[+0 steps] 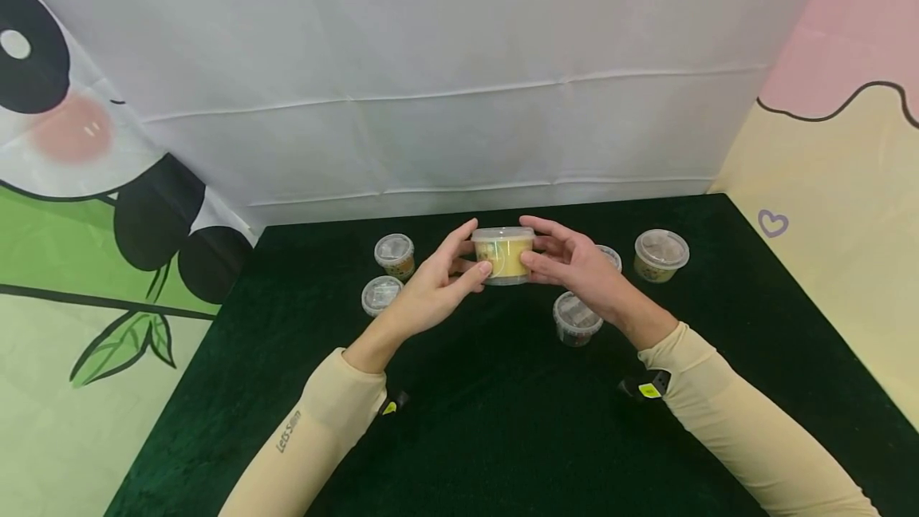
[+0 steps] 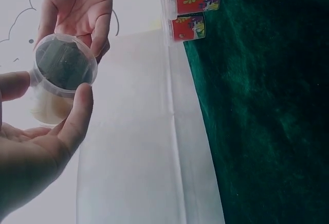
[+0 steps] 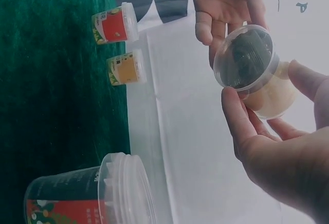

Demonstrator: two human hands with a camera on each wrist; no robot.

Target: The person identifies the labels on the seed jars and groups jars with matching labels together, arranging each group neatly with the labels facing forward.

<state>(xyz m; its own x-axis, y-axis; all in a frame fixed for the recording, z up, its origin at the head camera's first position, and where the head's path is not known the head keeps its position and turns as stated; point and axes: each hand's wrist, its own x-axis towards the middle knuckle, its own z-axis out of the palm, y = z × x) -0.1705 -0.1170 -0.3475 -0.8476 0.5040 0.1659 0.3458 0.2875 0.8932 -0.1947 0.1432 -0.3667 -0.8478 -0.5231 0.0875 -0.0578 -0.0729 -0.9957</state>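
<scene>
A small clear plastic tub (image 1: 502,256) with a lid and yellow contents is held up over the far part of the table, between both hands. My left hand (image 1: 431,290) grips its left side, thumb in front and fingers behind. On the opposite side, my right hand (image 1: 585,274) holds it with thumb and fingers. In the left wrist view, the round end of the tub (image 2: 64,62) shows a dark packet behind clear plastic. The right wrist view shows the same dark packet in the tub (image 3: 249,59), with fingertips at the rim.
Two lidded tubs, one farther back (image 1: 394,254) and one nearer (image 1: 381,295), stand left of the hands. Right of them are a nearer tub (image 1: 577,319), a far-right tub (image 1: 660,254) and one partly hidden tub (image 1: 612,257). A white cloth backdrop (image 1: 445,118) rises behind the green tablecloth (image 1: 459,437).
</scene>
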